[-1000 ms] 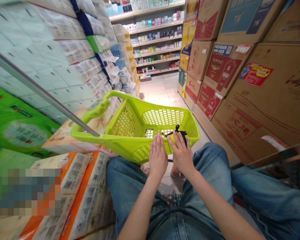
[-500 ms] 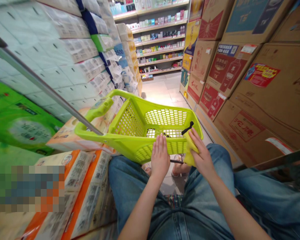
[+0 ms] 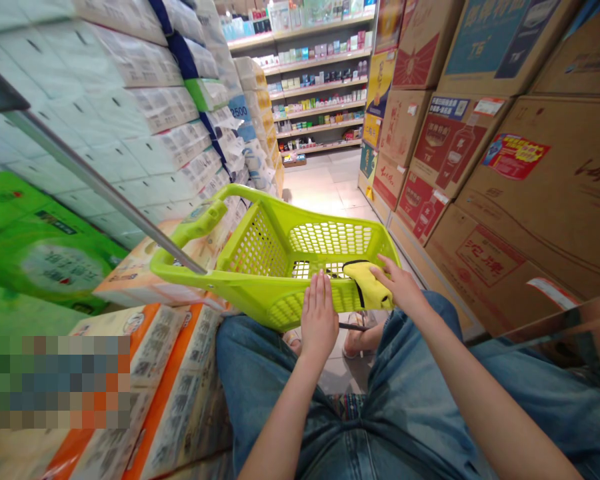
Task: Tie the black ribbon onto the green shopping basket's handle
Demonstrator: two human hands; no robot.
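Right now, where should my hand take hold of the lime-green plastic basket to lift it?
Probably the raised handle bar on the left side of the lime-green basket, coming from above. It stands apart from the basket wall with a gap beneath, so fingers can likely wrap round it, and it is clear of the left hand on the near wall.
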